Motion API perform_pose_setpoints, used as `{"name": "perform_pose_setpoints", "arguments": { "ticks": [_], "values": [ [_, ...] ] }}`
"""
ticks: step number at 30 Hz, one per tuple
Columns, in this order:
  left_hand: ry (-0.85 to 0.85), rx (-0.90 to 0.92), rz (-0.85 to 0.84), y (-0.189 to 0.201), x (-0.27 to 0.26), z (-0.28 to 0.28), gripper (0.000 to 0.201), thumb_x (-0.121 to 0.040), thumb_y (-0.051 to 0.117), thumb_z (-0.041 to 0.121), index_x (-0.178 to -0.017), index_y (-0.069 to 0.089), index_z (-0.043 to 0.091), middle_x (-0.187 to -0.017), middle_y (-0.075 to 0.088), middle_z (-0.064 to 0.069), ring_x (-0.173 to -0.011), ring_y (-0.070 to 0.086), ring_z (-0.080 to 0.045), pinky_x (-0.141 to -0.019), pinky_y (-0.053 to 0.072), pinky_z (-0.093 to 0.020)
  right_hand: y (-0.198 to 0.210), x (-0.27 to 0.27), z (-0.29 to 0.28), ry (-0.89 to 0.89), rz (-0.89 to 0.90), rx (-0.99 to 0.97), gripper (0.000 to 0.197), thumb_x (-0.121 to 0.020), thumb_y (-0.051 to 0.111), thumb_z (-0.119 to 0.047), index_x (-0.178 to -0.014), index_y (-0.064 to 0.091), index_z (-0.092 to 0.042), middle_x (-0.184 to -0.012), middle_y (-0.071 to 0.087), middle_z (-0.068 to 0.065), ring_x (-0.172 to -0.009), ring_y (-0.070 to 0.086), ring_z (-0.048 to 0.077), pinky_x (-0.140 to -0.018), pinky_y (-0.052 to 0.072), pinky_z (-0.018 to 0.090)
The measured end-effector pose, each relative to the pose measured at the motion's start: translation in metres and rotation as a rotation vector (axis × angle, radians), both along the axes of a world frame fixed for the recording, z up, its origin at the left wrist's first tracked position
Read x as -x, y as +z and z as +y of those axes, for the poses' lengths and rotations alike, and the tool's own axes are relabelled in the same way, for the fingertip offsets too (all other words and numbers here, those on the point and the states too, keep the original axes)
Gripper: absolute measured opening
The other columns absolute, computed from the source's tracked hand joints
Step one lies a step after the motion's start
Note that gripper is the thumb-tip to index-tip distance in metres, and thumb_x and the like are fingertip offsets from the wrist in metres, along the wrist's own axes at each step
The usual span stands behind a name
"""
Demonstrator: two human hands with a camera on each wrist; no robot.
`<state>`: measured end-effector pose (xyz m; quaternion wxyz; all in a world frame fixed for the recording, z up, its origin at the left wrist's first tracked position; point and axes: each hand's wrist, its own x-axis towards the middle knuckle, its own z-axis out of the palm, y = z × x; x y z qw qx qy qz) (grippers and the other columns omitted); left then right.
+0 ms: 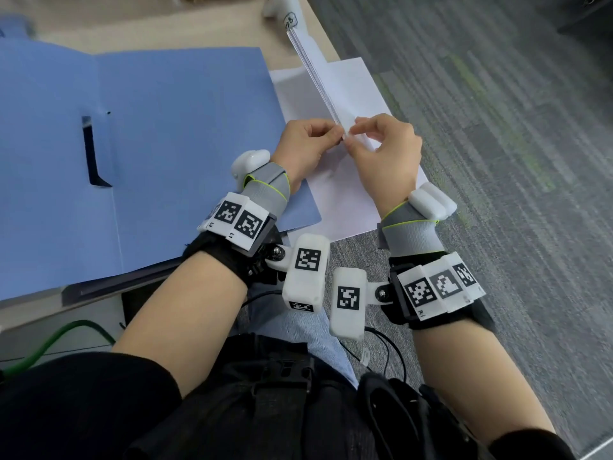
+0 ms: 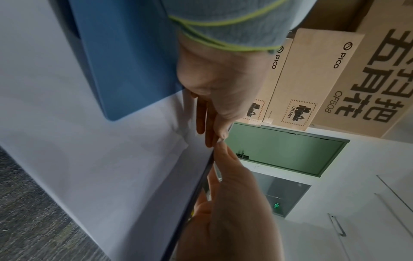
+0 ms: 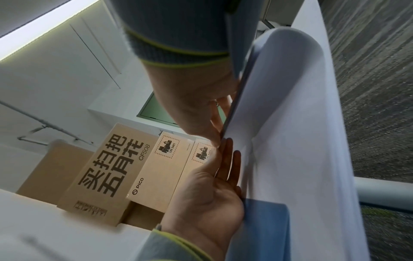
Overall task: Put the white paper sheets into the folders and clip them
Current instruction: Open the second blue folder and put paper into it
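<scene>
While both hands meet over the desk's right edge, the left hand (image 1: 303,146) and right hand (image 1: 384,151) each pinch the near end of a thin stack of white paper sheets (image 1: 315,73) between thumb and fingertips. Stack stands on edge, seen as a narrow layered strip running away toward a white plastic controller (image 1: 282,8) at the far end. One loose white sheet (image 1: 345,200) lies flat beneath the hands, smooth, overhanging the desk above grey ribbed carpet (image 1: 497,161). Just left, an open blue folder (image 1: 166,127), matte, rounded corner, lies flat with a dark spring clip (image 1: 91,151) on its inner face; the loose sheet's edge tucks under its right side. Wrist views: paper curves softly past the fingers; tan cardboard boxes (image 2: 312,79) with printed labels behind.
</scene>
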<state>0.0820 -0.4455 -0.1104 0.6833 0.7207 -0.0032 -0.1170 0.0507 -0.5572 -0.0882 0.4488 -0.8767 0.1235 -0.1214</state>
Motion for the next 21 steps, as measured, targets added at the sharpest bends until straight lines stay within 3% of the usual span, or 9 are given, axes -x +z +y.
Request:
{"name": "perform_pose_setpoints", "arguments": {
  "ticks": [6,10,12,16,19,21],
  "values": [
    [0.080,-0.008,-0.010,-0.0014,-0.0008,-0.0048,0.014,-0.093,0.056,0.011,-0.095,0.067,0.003,-0.070,0.061,0.003,-0.051,0.053,0.010,-0.057,0.040,-0.004,0.0023,0.0038,-0.0004,0.019,-0.009,-0.039,0.017,-0.078,0.067,-0.020,-0.094,0.069,-0.014,-0.103,0.072,0.001,-0.103,0.066,0.018,-0.094,0.050,0.039],
    [0.109,-0.022,-0.012,-0.0019,-0.0007,-0.0064,0.022,-0.092,0.056,0.011,-0.099,0.067,-0.006,-0.051,0.060,0.017,-0.048,0.052,0.011,-0.053,0.037,-0.003,0.0043,0.0050,-0.0016,0.034,-0.029,-0.067,0.021,-0.077,0.067,-0.018,-0.096,0.068,-0.010,-0.100,0.072,0.002,-0.100,0.067,0.020,-0.093,0.051,0.040],
    [0.112,-0.023,-0.008,-0.0009,-0.0004,-0.0066,0.019,-0.092,0.057,0.011,-0.095,0.069,-0.003,-0.048,0.060,0.018,-0.047,0.052,0.010,-0.052,0.037,-0.003,0.0050,0.0047,-0.0020,0.034,-0.025,-0.065,0.021,-0.077,0.068,-0.017,-0.096,0.068,-0.010,-0.100,0.071,0.003,-0.099,0.067,0.020,-0.094,0.051,0.040],
    [0.084,-0.075,0.005,-0.0001,-0.0011,-0.0064,0.024,-0.091,0.058,0.015,-0.069,0.064,0.018,-0.052,0.060,0.015,-0.045,0.049,0.009,-0.052,0.037,-0.005,0.0054,0.0056,-0.0028,0.040,-0.024,-0.064,0.023,-0.075,0.066,-0.019,-0.097,0.067,-0.011,-0.102,0.071,0.003,-0.100,0.067,0.020,-0.094,0.051,0.040],
    [0.079,-0.120,0.019,0.0011,-0.0007,-0.0077,0.027,-0.091,0.058,0.017,-0.064,0.061,0.020,-0.063,0.056,0.006,-0.045,0.046,0.007,-0.049,0.035,-0.005,0.0063,0.0056,-0.0033,0.043,-0.023,-0.056,0.023,-0.077,0.067,-0.016,-0.098,0.067,-0.010,-0.103,0.071,0.004,-0.101,0.066,0.020,-0.094,0.051,0.039],
    [0.081,-0.127,0.032,0.0018,-0.0004,-0.0087,0.029,-0.091,0.058,0.017,-0.062,0.060,0.018,-0.064,0.055,0.003,-0.055,0.046,-0.002,-0.050,0.035,-0.007,0.0079,0.0048,-0.0054,0.046,-0.022,-0.038,0.021,-0.079,0.066,-0.013,-0.099,0.067,-0.009,-0.103,0.070,0.003,-0.101,0.066,0.019,-0.093,0.051,0.037]
  ]
}}
